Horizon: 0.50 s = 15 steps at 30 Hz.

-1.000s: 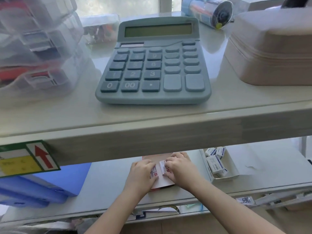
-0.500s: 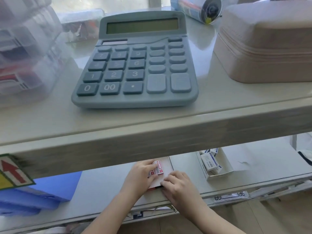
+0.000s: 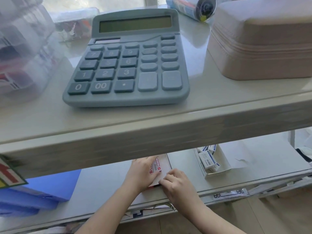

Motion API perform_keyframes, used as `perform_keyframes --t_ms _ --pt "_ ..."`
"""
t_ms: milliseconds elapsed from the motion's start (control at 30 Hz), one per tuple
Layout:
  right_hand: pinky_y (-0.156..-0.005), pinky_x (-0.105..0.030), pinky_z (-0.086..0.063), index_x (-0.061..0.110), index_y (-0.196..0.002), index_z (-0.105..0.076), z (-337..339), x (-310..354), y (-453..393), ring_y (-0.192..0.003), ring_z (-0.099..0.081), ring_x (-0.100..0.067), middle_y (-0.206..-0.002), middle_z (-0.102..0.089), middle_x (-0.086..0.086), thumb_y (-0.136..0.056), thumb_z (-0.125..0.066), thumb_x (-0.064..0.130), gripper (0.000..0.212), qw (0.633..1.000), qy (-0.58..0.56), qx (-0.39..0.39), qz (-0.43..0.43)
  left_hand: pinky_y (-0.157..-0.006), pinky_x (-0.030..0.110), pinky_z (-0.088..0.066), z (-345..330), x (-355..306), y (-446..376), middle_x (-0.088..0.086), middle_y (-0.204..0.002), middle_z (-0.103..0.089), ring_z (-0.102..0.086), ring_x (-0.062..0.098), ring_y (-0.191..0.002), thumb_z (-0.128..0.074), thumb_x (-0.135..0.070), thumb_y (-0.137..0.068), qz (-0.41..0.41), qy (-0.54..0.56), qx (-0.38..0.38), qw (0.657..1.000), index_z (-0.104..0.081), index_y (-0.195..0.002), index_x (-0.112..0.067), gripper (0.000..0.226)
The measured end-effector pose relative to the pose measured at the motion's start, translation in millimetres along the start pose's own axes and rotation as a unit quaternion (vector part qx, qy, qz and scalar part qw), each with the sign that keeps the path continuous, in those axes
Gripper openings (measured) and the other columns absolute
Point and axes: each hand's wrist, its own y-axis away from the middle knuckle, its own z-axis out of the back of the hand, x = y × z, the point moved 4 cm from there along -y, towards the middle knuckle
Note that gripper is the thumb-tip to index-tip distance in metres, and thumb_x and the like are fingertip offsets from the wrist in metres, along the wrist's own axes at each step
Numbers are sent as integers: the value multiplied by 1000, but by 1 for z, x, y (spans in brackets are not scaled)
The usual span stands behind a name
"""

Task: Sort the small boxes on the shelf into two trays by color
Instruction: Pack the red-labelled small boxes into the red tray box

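On the lower shelf, my left hand [image 3: 141, 173] holds small red-and-white boxes [image 3: 156, 166] against a pale tray [image 3: 166, 163] with a red front edge. My right hand [image 3: 177, 184] rests on that tray's front right corner, fingers curled on its edge. To the right stands a white tray [image 3: 219, 171] holding several blue-and-white boxes [image 3: 208, 160]. The upper shelf hides the rear of both trays.
The upper shelf [image 3: 152, 132] carries a blue-grey calculator [image 3: 128, 65], a beige case [image 3: 263, 41], clear plastic drawers [image 3: 22, 48] and a lying can [image 3: 194, 5]. Blue folders [image 3: 42, 195] lie at the lower left. Labels hang on the lower shelf's front edge [image 3: 228, 194].
My right hand drew back from the red boxes to the tray's front corner. My left hand stayed on the red boxes. The camera shifted down and left.
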Motion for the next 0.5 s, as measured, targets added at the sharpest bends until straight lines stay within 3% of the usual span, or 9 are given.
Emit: perform_keyframes --t_ms 67,167,267,367,500 --pt "-73 -37 -48 20 -81 -63 5 2 -1 -86 -51 -20 -80 -64 8 -85 -60 22 5 1000 -20 1 -9 -83 38 -47 9 -7 -1 1 -98 -68 -60 24 -96 -68 -29 -73 6 48 -28 998 -62 -107 -17 36" --pt "-85 -32 -42 22 -100 -66 22 1 -7 -92 -53 -13 -94 -64 11 -92 -54 34 18 991 -97 -46 -84 -72 40 -50 25 -15 6 4 -79 -67 -58 21 -78 -66 -18 -70 55 164 -71 982 -64 -86 -12 17" --pt "-87 -26 -42 22 -109 -62 39 -8 -15 -95 -54 -6 -98 -62 13 -94 -53 30 19 957 -195 -118 -179 -75 44 -54 39 -20 18 0 -75 -66 -63 27 -78 -67 -11 -68 98 265 -98 954 -64 -81 -12 13" --pt "-94 -24 -40 20 -126 -55 41 -15 -29 -104 -50 -9 -114 -59 9 -89 -58 25 38 967 -187 -71 -160 -81 25 -52 40 -21 21 -20 -86 -68 -67 11 -86 -69 7 -69 101 368 -79 921 -65 -85 -30 41" --pt "-97 -33 -40 19 -125 -59 29 -27 -39 -111 -49 -18 -120 -60 4 -83 -60 22 42 988 -104 3 -114 -81 5 -41 24 -1 15 -23 -92 -71 -61 -8 -94 -85 -19 -66 71 276 -63 956 -70 -100 -29 39"
